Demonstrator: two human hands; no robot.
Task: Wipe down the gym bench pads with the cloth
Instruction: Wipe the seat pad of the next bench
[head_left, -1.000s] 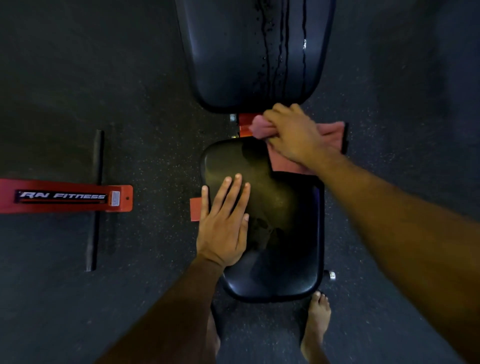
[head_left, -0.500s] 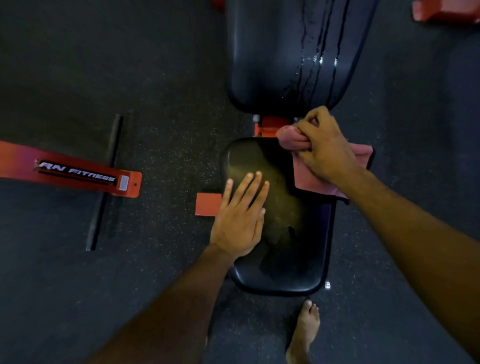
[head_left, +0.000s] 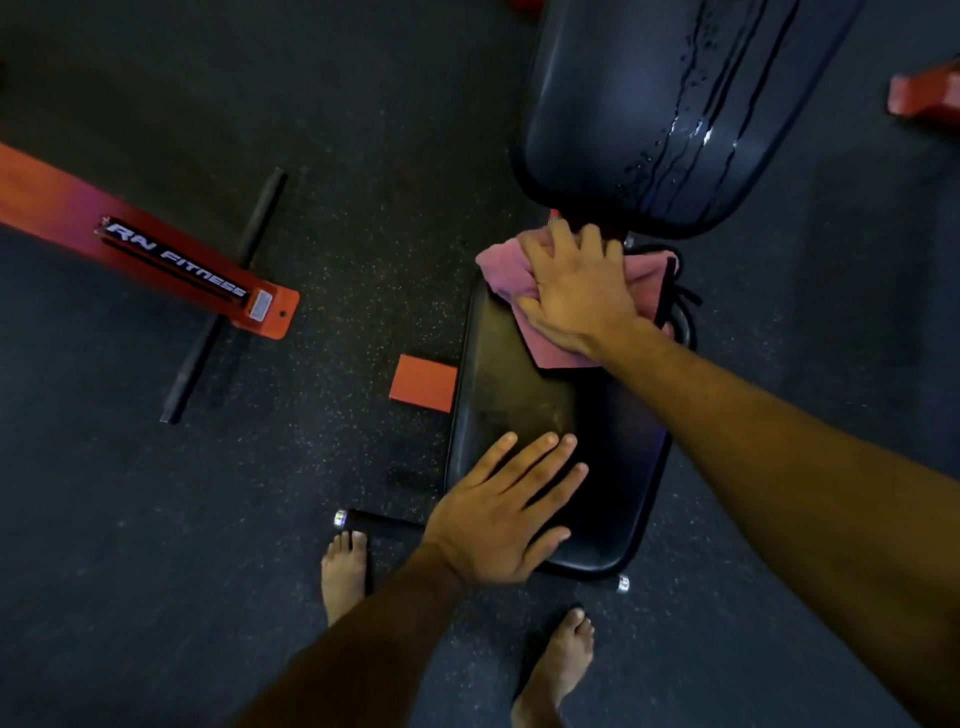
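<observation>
Dark speckled rubber floor (head_left: 337, 364) fills the frame. On it stands a black bench with two pads: the seat pad (head_left: 613, 447) nearer the person and the back pad (head_left: 639, 104) beyond it, separated by a narrow gap. Wet streaks and droplets run along the right half of the back pad.

The pink cloth (head_left: 506, 267) lies bunched on the far end of the seat pad, with one corner hanging toward the middle of the pad. The right hand (head_left: 576, 288) lies on top of the cloth, fingers bent over the bunched fabric, gripping it and pressing it against the pad.

The left hand (head_left: 498, 514) is released: it rests flat on the near left part of the seat pad, fingers straight and slightly spread (palm down, nothing held).

An orange frame tab (head_left: 423, 383) projects from under the left edge of the seat pad. A black crossbar (head_left: 382, 519) with chrome end caps runs under the near end of the seat. Two bare feet are on the floor, the left foot (head_left: 343, 571) just beside the crossbar and the right foot (head_left: 563, 660) in front of the seat.

To the left, well apart from the bench, lies an orange beam (head_left: 145, 244) lettered "RN FITNESS", crossing a black bar (head_left: 228, 291).
</observation>
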